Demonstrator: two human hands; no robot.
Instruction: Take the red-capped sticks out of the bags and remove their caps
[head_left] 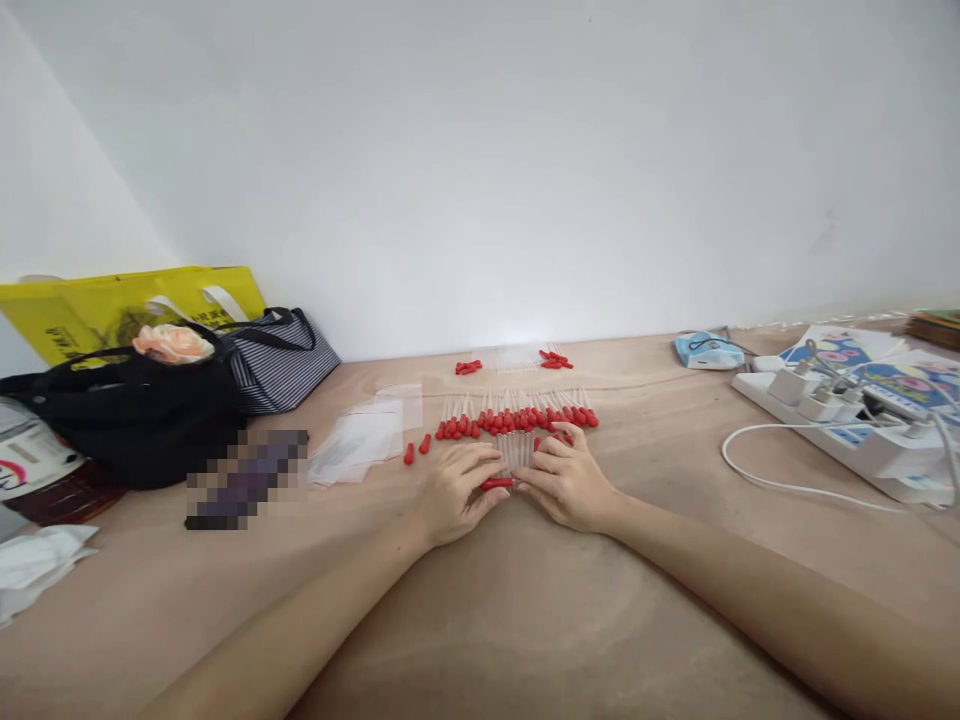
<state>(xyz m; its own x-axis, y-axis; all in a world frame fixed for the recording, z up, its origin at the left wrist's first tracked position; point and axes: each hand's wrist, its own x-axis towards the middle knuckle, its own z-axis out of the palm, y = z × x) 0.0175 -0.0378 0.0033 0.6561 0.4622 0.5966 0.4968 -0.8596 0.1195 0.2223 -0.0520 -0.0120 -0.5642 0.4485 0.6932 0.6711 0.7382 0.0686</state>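
Note:
My left hand (463,492) is closed on a red rubber bulb (496,484), pinched between thumb and fingers and lying sideways. Facing it, my right hand (564,482) has its thumb and fingers pressed together at the bulb's right end; a thin clear tube seems to be in them, mostly hidden. Between the hands lies a row of bare clear tubes (516,450). Just beyond is a wide row of droppers (517,418), clear tubes with red bulbs pointing toward me. A loose red bulb (424,443) rests left of that row, with another beside it.
Farther back lie more tubes (517,362) between two small heaps of red bulbs (556,359). Clear zip bags (360,440), a pixelated dark object (251,482) and bags (142,420) are on the left. A power strip (847,440) with white cables and a blue mask (707,351) sit right.

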